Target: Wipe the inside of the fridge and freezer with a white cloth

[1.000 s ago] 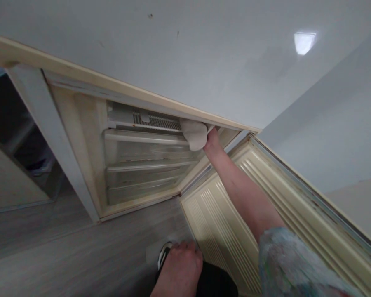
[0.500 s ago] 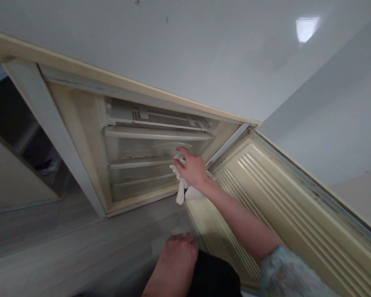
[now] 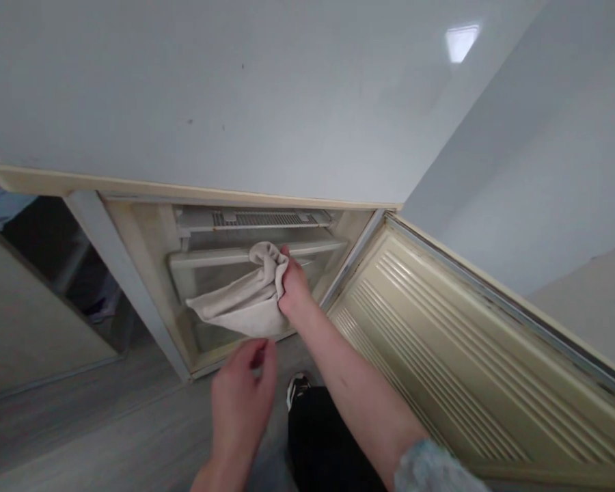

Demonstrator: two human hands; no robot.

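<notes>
My right hand (image 3: 293, 283) grips a bunched pale cloth (image 3: 251, 297) in front of the drawers of an open fridge-like cabinet. The cloth hangs out to the left and overlaps the upper clear drawer (image 3: 197, 280). Just below the cloth, my left hand (image 3: 243, 396) is closed, its thumb bent towards the curled fingers and nothing visible in it. Part of the lower drawer area is hidden behind the cloth.
On the right stands the open cream ribbed door (image 3: 441, 328). A vented white shelf (image 3: 261, 219) sits above the drawers. The glossy white top (image 3: 266, 102) projects above. At left is another open compartment (image 3: 66, 246). A shoe (image 3: 298, 388) is on the floor.
My right hand has moved left and up with the cloth, which now hangs more spread out. My left hand has risen from beside my knee towards the cloth. The view has shifted.
</notes>
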